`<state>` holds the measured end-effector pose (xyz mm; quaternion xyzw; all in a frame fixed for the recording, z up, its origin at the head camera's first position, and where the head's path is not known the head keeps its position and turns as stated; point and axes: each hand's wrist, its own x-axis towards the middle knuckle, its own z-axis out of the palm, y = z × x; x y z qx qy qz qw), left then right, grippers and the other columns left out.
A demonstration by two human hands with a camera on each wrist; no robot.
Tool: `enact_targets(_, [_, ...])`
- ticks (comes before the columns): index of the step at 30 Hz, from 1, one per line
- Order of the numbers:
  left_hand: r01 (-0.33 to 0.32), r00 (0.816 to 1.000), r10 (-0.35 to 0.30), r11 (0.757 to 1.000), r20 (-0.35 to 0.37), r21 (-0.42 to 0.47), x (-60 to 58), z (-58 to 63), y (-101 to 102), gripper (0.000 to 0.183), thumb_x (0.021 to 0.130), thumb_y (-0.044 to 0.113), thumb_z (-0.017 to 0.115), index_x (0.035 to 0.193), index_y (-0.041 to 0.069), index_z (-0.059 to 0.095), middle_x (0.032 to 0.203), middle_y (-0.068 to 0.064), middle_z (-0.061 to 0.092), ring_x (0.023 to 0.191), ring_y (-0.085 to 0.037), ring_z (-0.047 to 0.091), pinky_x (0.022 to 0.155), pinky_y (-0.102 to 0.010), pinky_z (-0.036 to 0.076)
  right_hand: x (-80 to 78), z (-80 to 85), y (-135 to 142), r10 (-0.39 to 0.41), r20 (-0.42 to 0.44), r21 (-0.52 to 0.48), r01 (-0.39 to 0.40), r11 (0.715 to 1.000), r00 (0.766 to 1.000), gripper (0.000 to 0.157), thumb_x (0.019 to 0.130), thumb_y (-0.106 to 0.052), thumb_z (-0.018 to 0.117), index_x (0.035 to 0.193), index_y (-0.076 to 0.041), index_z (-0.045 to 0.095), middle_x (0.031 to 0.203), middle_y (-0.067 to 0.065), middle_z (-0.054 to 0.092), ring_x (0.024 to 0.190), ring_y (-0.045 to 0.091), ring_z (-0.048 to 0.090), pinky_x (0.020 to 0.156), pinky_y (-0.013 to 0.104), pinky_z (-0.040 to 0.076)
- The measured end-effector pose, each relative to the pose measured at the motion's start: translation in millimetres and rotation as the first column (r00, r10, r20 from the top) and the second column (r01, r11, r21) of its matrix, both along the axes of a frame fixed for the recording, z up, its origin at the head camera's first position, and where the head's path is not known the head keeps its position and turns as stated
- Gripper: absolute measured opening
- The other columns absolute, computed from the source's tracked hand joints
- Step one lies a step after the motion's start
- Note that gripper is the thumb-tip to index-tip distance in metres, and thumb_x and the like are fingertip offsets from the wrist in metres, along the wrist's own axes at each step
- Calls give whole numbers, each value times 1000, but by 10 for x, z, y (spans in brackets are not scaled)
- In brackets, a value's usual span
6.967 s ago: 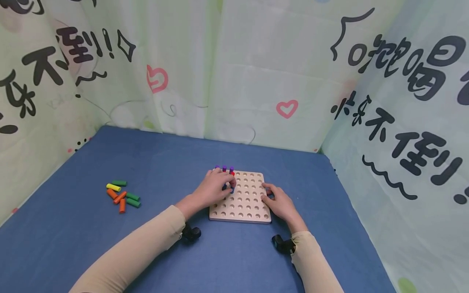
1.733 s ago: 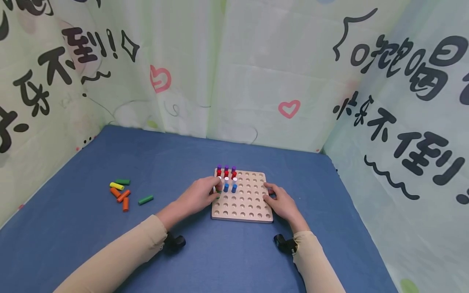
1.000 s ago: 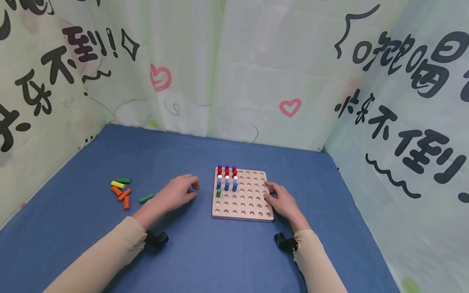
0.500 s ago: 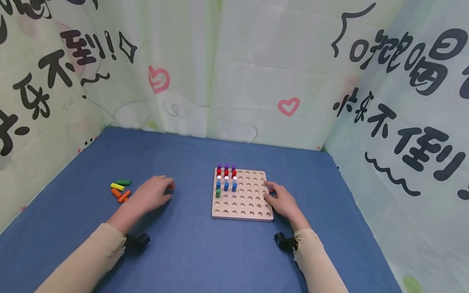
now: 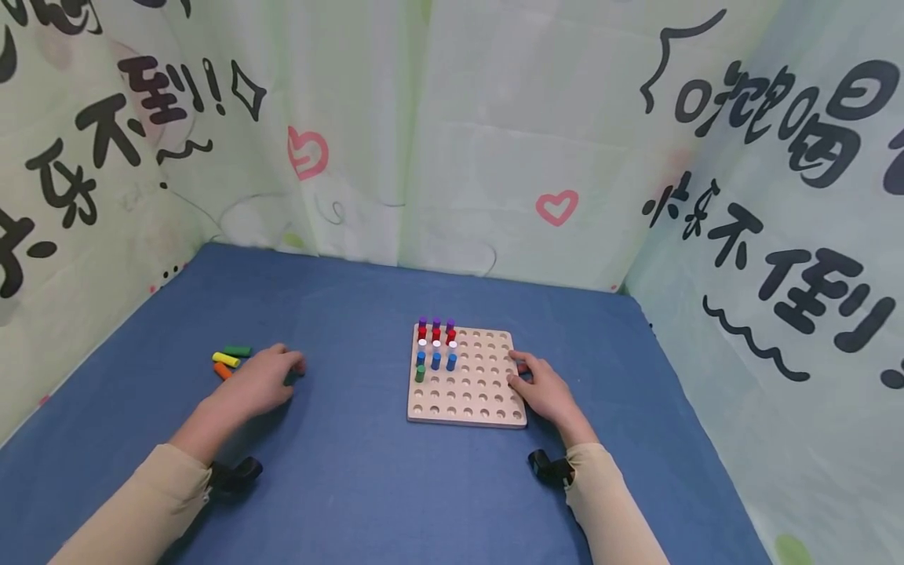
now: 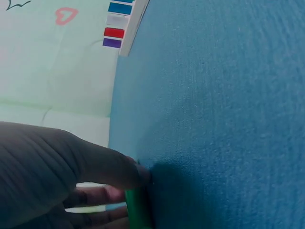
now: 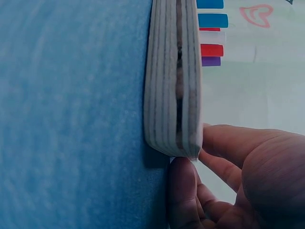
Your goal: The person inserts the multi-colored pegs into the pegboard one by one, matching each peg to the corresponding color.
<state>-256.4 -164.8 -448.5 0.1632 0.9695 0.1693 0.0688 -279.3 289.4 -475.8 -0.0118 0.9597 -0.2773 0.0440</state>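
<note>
In the head view, my left hand (image 5: 257, 384) is low over the table, beside the loose pegs at the left. The left wrist view shows its thumb and fingers pinching a green peg (image 6: 137, 207), partly hidden by the thumb. My right hand (image 5: 544, 386) holds the right edge of a wooden pegboard (image 5: 469, 396), thumb and fingers at the rim (image 7: 174, 119). Purple, red, white and blue pegs (image 5: 436, 361) stand upright in short rows at the board's back left. A single green peg (image 5: 420, 374) stands in front of the blue ones.
Near the left hand lie another green peg (image 5: 238, 351), a yellow peg (image 5: 226, 359) and an orange peg (image 5: 222, 369); other orange pegs are hidden behind the hand. A blue cloth (image 5: 395, 486) covers the table. Printed curtains (image 5: 487, 173) stand around its back and sides.
A green peg went into the board and my left hand let go of it. That hand then moved left to the loose green peg. My right hand stayed at the board's edge.
</note>
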Motion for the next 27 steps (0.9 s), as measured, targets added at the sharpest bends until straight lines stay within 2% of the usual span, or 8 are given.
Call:
enact_targets(6, [-4,999,4,1000,35,-8,-12,39,14,24,87,-9,64,107,4,67,101,-15,60,81,-26,55,69,-41,50,-2,-22,0,-5,-7,-4,5,1000,1000,52,104,-24,61,153,-11,49,127,17,59,93,25,56,81,42,44])
enact_targets(12, [10,999,-11,1000,49,20,-95,32,134,15,88,-4,65,98,6,71,96,-11,61,82,-25,56,70,-40,50,-6,-30,2,-3,-5,-4,3,1000,1000,52,104,-24,62,153,-11,49,127,17,59,93,25,55,81,42,43])
enact_targets(18, [37,999,-35,998,-35,59,-208,79,383,9,90,3,74,95,9,69,92,-7,59,82,-22,57,74,-43,52,-20,-32,5,-5,-9,-2,5,1000,1000,52,104,-24,62,153,-11,49,127,16,59,91,25,54,79,40,42])
enact_targets(27, [23,993,-7,991,-121,130,-281,149,792,8,94,5,71,99,11,69,96,-4,60,80,-19,57,70,-38,50,-19,-26,10,3,-18,-2,-3,1000,1000,52,104,-23,62,153,-10,49,126,17,59,90,25,55,79,40,42])
